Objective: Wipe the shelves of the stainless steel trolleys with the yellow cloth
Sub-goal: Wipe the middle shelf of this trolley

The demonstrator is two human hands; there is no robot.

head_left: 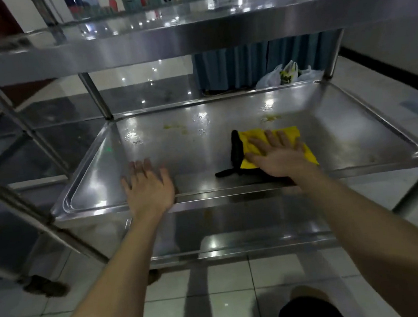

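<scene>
1. While we lean over the stainless steel trolley (96, 97), our right hand (278, 156) lies flat on the yellow cloth (290, 133). Its fingers are straight and slightly spread, and the palm presses the cloth down.
2. The yellow cloth sits on the middle shelf (352, 133), right of centre and towards the front rim. A black part (236, 148) of it sticks out to the left of that hand.
3. Our left hand (148, 186) rests palm down on the bare metal of the same shelf, near the front rim. Its fingers are straight and apart, holding nothing, and it is well apart from the cloth.
4. Two yellowish smears mark the shelf beyond the cloth, one just behind it (270, 118) and one further left (175, 127).
5. Above the hands runs the top shelf (192, 33), and below them the lower shelf (234, 232).
6. Behind the trolley, a white plastic bag (281, 75) lies beside blue pleated fabric (245, 66).
7. A second trolley (23, 129) stands at the left on the pale tiled floor (227, 295).
</scene>
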